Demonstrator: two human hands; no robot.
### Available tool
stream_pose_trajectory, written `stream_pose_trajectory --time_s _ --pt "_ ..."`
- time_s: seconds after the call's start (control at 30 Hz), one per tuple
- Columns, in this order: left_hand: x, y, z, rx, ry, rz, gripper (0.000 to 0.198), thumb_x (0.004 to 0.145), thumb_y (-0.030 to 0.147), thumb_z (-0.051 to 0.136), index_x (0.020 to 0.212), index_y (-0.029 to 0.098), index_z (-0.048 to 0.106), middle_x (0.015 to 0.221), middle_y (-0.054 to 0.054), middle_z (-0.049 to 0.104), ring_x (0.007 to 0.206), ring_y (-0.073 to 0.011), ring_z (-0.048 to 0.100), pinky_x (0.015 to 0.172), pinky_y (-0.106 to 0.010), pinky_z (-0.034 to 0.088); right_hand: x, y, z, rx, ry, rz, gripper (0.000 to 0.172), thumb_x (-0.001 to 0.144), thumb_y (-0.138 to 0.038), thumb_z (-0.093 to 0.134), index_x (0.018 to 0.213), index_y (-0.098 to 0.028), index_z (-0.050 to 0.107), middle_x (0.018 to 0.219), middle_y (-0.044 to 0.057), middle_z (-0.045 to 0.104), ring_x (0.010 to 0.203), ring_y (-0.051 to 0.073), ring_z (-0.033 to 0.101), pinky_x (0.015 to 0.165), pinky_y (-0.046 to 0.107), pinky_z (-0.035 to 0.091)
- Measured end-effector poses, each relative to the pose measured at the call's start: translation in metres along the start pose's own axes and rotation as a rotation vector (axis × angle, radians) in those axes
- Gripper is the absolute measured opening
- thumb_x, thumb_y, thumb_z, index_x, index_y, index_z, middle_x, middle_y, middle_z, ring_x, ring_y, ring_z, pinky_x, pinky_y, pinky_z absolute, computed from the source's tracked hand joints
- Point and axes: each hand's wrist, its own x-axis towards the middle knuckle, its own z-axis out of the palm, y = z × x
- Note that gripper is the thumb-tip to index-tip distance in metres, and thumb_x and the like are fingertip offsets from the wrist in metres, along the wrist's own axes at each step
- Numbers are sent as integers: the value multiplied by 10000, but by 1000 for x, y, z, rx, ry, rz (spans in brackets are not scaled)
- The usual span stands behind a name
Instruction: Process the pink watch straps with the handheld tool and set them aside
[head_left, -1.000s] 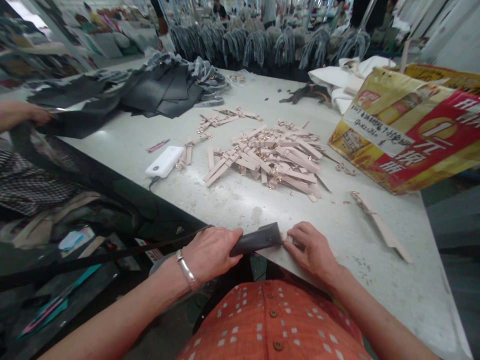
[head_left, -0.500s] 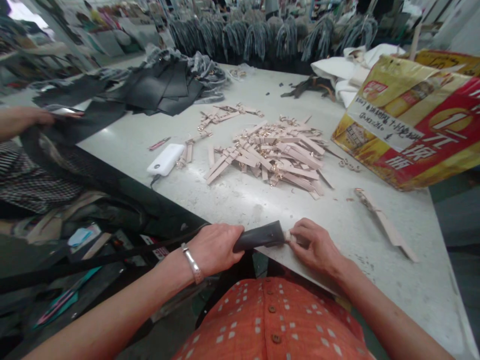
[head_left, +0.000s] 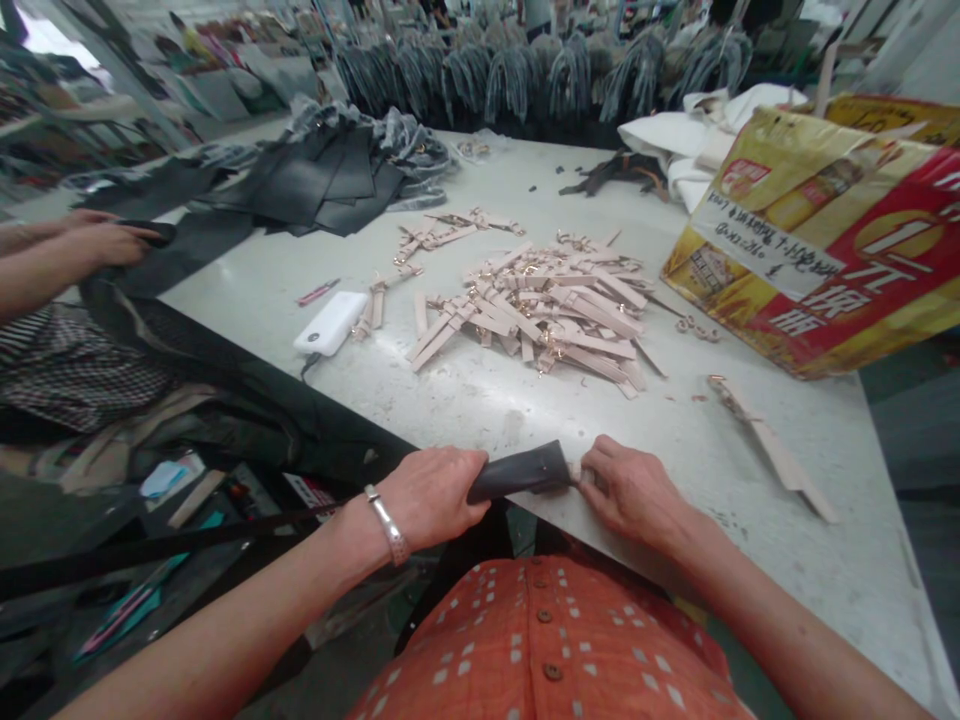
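At the bench, your left hand grips a black piece; your right hand pinches the pale tab at its end.

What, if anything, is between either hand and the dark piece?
Left hand: nothing, it grips the dark piece directly. Right hand: only the small pale piece it pinches, at the dark piece's right end. The pile of pale straps lies beyond, out of the way.

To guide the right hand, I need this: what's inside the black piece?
A pale bit shows at its end by the right hand; anything inside the black piece is covered.
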Motion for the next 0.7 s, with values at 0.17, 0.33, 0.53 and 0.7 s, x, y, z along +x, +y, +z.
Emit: stream_pose_trajectory --time_s 0.17,0.33,0.53,0.7 --pt "3 -4 1 12 12 -16 272 742 438 462 872 222 565 820 -69 661 780 -242 634 639 -312 472 1 4 0 -10 -6 -29 169 834 -300 468 785 -165 558 785 38 527 682 135 496 595 252 312" --pt "5 -3 1 36 17 2 261 750 416 459 889 220 561 817 -73 665 783 -244 636 648 -319 472 -2 7 1 97 -18 30 155 845 -270 452 815 -170 566 828 39 518 713 129 515 617 238 339" --pt "-2 2 1 61 32 16 238 770 420 450 868 226 547 771 -61 664 741 -247 642 607 -315 463 -5 4 4 86 -12 88 196 873 -282 430 772 -183 565 830 22 511 703 117 513 603 237 320" --pt "-7 8 -3 78 17 16 222 783 402 446 876 224 541 762 -54 664 732 -234 645 606 -301 456 -6 2 3 42 -36 77 178 886 -279 408 880 -212 573 869 9 511 674 108 495 570 242 283"
